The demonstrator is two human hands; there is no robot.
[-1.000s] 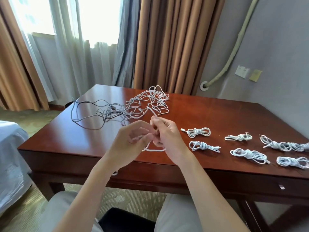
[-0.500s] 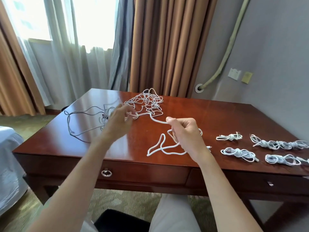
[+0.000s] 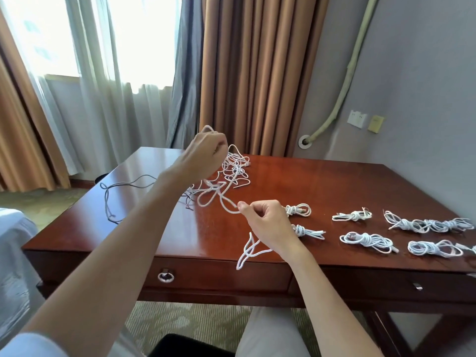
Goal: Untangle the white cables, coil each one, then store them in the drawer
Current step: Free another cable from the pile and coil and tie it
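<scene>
Glossy polished wood desk (image 3: 322,181), smooth white plastic cables (image 3: 234,171), cloth curtains (image 3: 257,73)

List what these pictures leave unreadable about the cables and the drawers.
- Head view: the left hand hides its own grip on the tangled white cables.
- The right hand covers part of two coiled cables.
- The frame's right edge cuts off the rightmost coil.
- The closed front of the drawer hides its contents.
- Connector types: too small.
</scene>
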